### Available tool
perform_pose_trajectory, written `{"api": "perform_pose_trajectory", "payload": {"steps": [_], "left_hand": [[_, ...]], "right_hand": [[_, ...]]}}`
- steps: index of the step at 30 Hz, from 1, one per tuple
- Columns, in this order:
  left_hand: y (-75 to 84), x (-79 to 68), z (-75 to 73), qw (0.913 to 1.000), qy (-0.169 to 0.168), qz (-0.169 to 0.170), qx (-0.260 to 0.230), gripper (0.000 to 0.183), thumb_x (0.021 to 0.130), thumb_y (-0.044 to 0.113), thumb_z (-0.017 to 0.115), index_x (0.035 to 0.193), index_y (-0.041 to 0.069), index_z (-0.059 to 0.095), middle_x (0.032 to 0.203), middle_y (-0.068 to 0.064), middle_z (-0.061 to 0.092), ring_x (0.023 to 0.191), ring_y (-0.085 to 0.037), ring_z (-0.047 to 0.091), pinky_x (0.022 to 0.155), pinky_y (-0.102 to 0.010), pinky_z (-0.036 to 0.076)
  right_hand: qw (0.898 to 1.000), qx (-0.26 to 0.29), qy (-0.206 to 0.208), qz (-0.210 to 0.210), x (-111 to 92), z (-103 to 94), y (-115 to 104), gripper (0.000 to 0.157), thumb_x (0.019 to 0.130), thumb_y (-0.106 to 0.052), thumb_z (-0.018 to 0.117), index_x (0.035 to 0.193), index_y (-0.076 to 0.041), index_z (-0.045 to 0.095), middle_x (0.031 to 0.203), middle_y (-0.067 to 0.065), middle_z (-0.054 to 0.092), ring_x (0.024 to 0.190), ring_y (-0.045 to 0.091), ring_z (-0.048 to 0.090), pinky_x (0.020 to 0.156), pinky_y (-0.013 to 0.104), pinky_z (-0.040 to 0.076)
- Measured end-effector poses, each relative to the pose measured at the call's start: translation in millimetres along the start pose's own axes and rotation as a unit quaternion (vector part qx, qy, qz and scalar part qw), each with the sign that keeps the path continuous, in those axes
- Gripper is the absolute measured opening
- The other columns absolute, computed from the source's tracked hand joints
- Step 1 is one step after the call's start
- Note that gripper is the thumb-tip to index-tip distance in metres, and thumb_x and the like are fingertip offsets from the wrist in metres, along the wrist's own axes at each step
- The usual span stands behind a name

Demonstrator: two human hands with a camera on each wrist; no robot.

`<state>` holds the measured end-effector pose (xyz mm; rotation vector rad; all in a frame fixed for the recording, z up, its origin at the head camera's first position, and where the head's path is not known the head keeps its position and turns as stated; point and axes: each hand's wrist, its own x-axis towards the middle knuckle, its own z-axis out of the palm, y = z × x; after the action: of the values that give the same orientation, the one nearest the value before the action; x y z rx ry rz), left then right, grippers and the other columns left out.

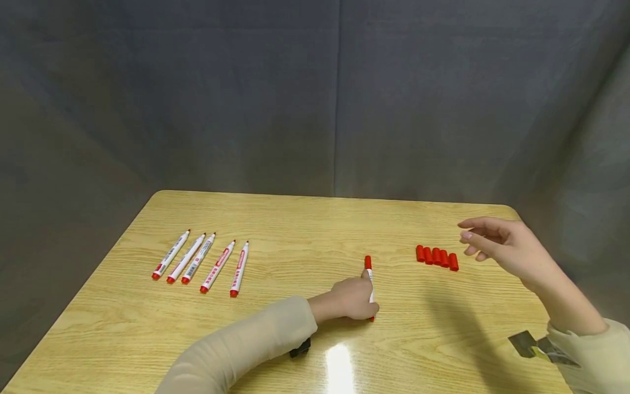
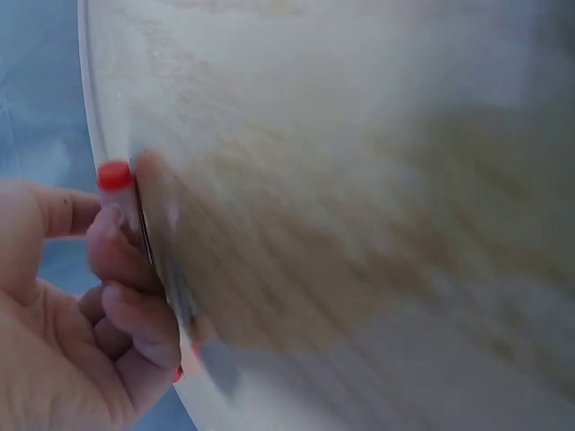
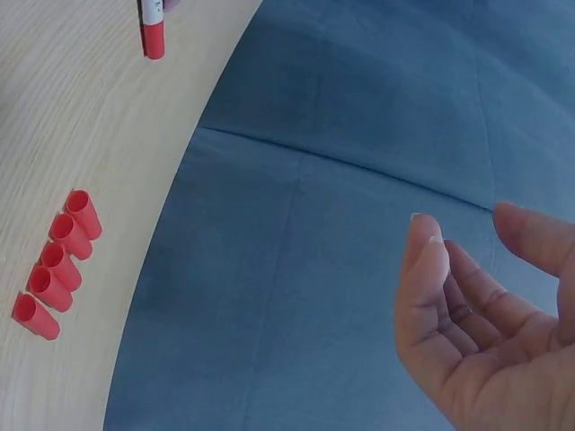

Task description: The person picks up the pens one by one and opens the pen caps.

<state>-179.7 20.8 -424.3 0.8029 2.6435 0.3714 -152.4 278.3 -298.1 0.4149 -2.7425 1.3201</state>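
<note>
At the middle of the table, my left hand [image 1: 350, 299] grips a capped marker [image 1: 368, 264] with a white barrel and red cap. The marker lies along the tabletop, its cap pointing to the back. In the left wrist view curled fingers [image 2: 135, 314] cover much of the barrel. My right hand [image 1: 512, 249] hovers at the right with fingers loosely bent, holding nothing. Just left of it several red marker caps [image 1: 436, 257] lie side by side in a row. Their hollow ends show in the right wrist view, where the caps [image 3: 61, 265] sit near the table edge.
On the left part of the wooden table [image 1: 295, 230], several uncapped markers [image 1: 217, 267] lie in a slanting row, tips toward the back. A dark curtain [image 1: 334, 98] hangs behind the table. Small dark objects on the wrists show by both sleeves.
</note>
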Motion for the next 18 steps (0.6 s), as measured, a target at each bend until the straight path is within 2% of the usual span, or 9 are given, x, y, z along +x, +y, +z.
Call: {"api": "perform_pose_trajectory", "payload": {"steps": [3,5,7,9,10,12,13,16,18], "left_hand": [[2.5,2.5,1.5,0.9999,0.009,-0.003,0.013,0.07,0.084,0.023,0.055,0.137,-0.012,0.026,0.034,0.007,0.029,0.031,-0.005,0.013,0.031,-0.019,0.015],[4.6,3.8,2.7,0.9996,0.013,-0.004,0.023,0.066,0.085,0.021,0.054,0.136,-0.012,0.03,0.039,0.004,0.043,0.031,-0.005,0.016,0.031,-0.019,0.017],[5.9,4.5,3.8,0.9993,0.015,-0.006,0.035,0.058,0.086,0.019,0.052,0.133,-0.011,0.037,0.066,-0.005,0.064,0.033,-0.005,0.022,0.031,-0.019,0.022],[6.3,4.8,4.5,0.999,0.016,-0.004,0.041,0.054,0.088,0.018,0.051,0.132,-0.011,0.039,0.098,-0.014,0.065,0.033,-0.006,0.026,0.031,-0.019,0.025],[6.1,4.9,4.5,0.999,0.017,0.0,0.04,0.052,0.088,0.017,0.051,0.131,-0.011,0.04,0.102,-0.016,0.064,0.033,-0.006,0.027,0.031,-0.019,0.025],[4.9,5.0,4.4,0.9994,0.021,0.006,0.026,0.053,0.088,0.015,0.051,0.131,-0.013,0.038,0.096,-0.014,0.064,0.033,-0.005,0.025,0.031,-0.018,0.024],[4.0,5.2,4.3,0.9996,0.022,0.01,0.013,0.053,0.088,0.014,0.05,0.132,-0.014,0.037,0.079,-0.009,0.064,0.032,-0.004,0.023,0.031,-0.018,0.022],[1.0,5.4,3.6,0.9986,0.034,0.028,-0.03,0.058,0.087,0.012,0.049,0.133,-0.017,0.029,0.041,0.005,0.038,0.03,-0.003,0.017,0.029,-0.017,0.018],[-0.6,5.1,2.5,0.9966,0.046,0.039,-0.057,0.06,0.086,0.011,0.048,0.134,-0.017,0.026,0.039,0.008,0.026,0.031,-0.002,0.015,0.029,-0.017,0.017]], "right_hand": [[1.0,0.002,-0.001,-0.003,1.3,1.5,1.9,0.031,0.09,-0.01,0.057,0.115,0.008,0.054,0.085,-0.009,0.063,0.069,0.01,0.061,0.058,0.025,0.05],[1.0,0.001,-0.002,-0.004,1.8,2.1,2.6,0.031,0.09,-0.011,0.056,0.115,0.008,0.054,0.085,-0.008,0.063,0.069,0.01,0.06,0.058,0.025,0.05],[1.0,0.001,-0.004,-0.004,2.2,2.8,3.4,0.031,0.09,-0.011,0.056,0.115,0.008,0.054,0.085,-0.008,0.063,0.069,0.01,0.06,0.058,0.025,0.05],[1.0,-0.001,-0.005,-0.003,2.4,3.2,4.2,0.031,0.091,-0.011,0.056,0.115,0.008,0.054,0.084,-0.007,0.063,0.069,0.01,0.06,0.058,0.025,0.05],[1.0,-0.001,-0.004,-0.003,2.4,3.4,4.5,0.031,0.091,-0.011,0.056,0.115,0.008,0.054,0.084,-0.007,0.063,0.068,0.01,0.06,0.058,0.025,0.05],[1.0,-0.003,-0.004,-0.003,2.2,3.6,5.2,0.031,0.091,-0.011,0.056,0.115,0.008,0.054,0.084,-0.007,0.063,0.068,0.01,0.06,0.057,0.025,0.05],[1.0,-0.003,-0.003,-0.003,2.1,3.8,5.6,0.031,0.091,-0.011,0.056,0.115,0.008,0.055,0.084,-0.007,0.063,0.068,0.01,0.06,0.057,0.025,0.05],[1.0,0.001,-0.002,-0.007,2.2,5.1,6.5,0.031,0.09,-0.011,0.057,0.114,0.008,0.055,0.083,-0.007,0.063,0.068,0.011,0.06,0.057,0.025,0.05],[1.0,0.006,-0.003,-0.009,2.8,6.5,7.0,0.031,0.09,-0.01,0.057,0.114,0.009,0.055,0.083,-0.007,0.064,0.067,0.011,0.06,0.057,0.026,0.051]]}}
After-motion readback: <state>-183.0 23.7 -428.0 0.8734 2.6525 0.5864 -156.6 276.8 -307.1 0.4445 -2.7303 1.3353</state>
